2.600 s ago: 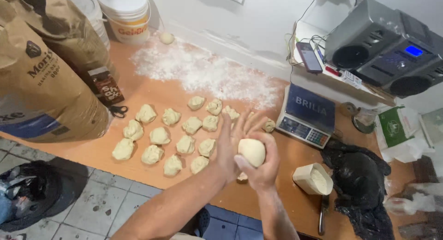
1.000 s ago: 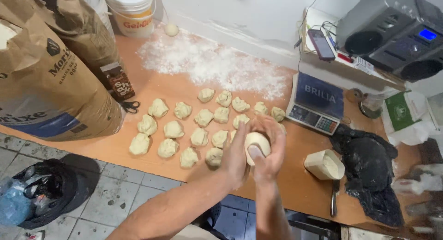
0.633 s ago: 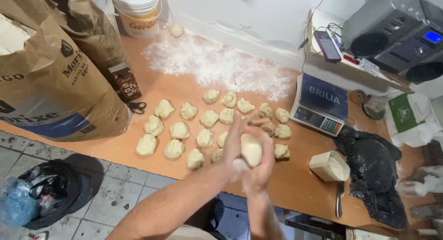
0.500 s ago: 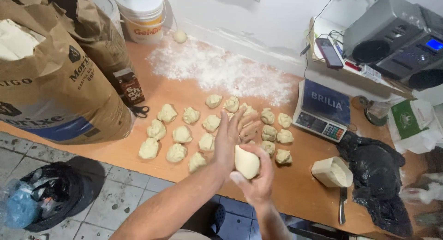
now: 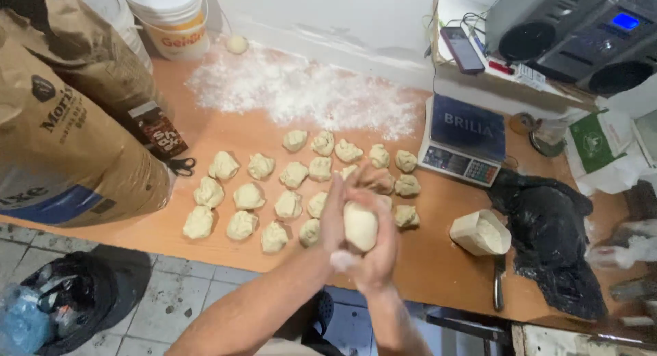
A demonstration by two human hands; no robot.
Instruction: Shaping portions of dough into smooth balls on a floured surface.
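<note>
Both of my hands are cupped around one pale dough ball [image 5: 360, 225] above the front of the orange table [image 5: 438, 274]. My left hand [image 5: 336, 214] presses its left side with the fingers pointing up. My right hand [image 5: 380, 250] cradles it from below and the right. Several rough dough pieces [image 5: 248, 196] lie in rows on the table just behind and to the left of my hands. A patch of loose flour [image 5: 301, 93] is spread further back.
Big brown paper flour sacks [image 5: 61, 144] stand at the left, with scissors [image 5: 179, 166] beside them. White buckets [image 5: 174, 17] stand at the back left. A digital scale [image 5: 465, 140], a white scoop [image 5: 481, 233], a black bag [image 5: 551, 240] and a radio [image 5: 582, 31] are at the right.
My hands stay closed around the dough ball, turning it between the palms. The view has shifted so the table sits slightly differently in frame. The dough rows have not moved.
</note>
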